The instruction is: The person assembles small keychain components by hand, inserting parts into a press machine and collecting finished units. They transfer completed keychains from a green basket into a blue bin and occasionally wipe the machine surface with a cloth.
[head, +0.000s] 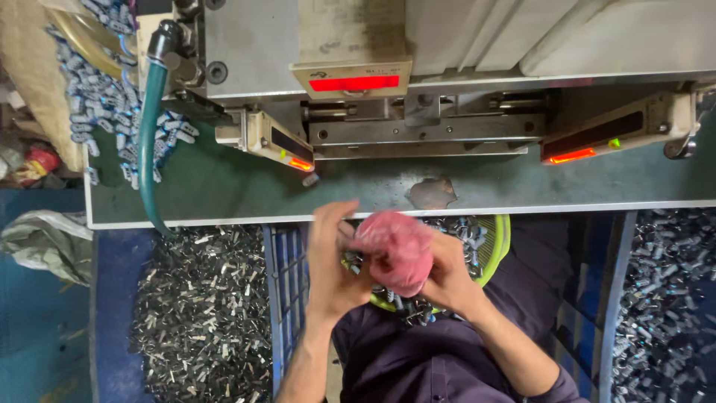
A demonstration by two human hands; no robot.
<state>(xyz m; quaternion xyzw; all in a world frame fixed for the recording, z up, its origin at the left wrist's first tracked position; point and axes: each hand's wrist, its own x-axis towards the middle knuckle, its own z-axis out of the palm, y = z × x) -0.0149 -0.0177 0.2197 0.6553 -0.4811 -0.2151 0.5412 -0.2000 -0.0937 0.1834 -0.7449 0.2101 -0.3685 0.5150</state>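
Nearest the camera, above the lap, a pink cloth [395,250] is gripped between both hands, bunched into a ball with no clear long axis. It is enclosed from its right side by the right hand [445,276], whose fingers are curled under and around it, while the left hand [332,257] is pressed against its left side with fingers raised upright and the fingertips touching the cloth's upper edge; both hands are thus closed on the cloth, which lies between them, and the right is wrapped further about it. Directly beneath the hands, a yellow-green basket [498,242] filled with small metal parts [466,233] is seen, resting on the lap. Beyond it, the green surface [224,190] of a press machine [418,45] is shown, flanked by two light sensors [597,142], with a green hose [149,142] at far left.
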